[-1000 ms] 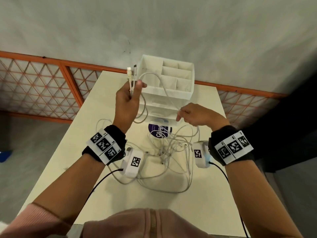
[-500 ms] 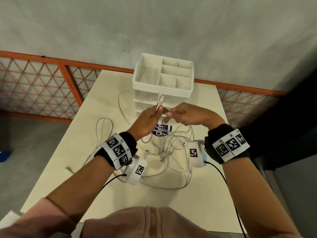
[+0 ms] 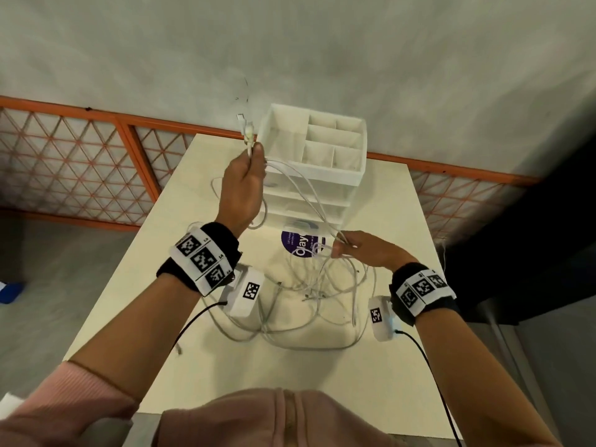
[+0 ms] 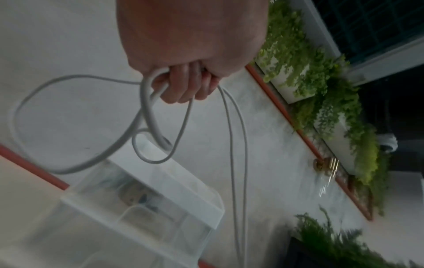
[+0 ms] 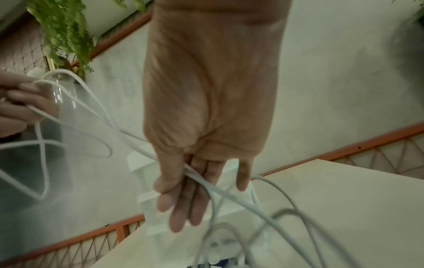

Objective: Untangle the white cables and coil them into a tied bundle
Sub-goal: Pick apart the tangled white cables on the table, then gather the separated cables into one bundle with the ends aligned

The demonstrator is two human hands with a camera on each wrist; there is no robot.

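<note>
A tangle of white cables (image 3: 319, 295) lies on the cream table (image 3: 322, 382). My left hand (image 3: 245, 185) is raised beside the organiser and grips several cable strands (image 4: 146, 101), their plug ends (image 3: 246, 130) sticking up above the fist. Two strands (image 3: 306, 188) run down from it to my right hand (image 3: 358, 250), which hovers low over the tangle. In the right wrist view the right hand (image 5: 195, 181) has nearly straight fingers, and the strands (image 5: 220, 190) pass between the thumb and the fingers.
A white compartment organiser (image 3: 319, 156) with drawers stands at the table's far end. A purple round sticker (image 3: 301, 245) lies in front of it. An orange-framed mesh fence (image 3: 80, 169) runs behind the table, with a grey wall above.
My left hand, which met the right hand low over the tangle half a second ago, has risen up and left with the plug ends. The right hand stayed low.
</note>
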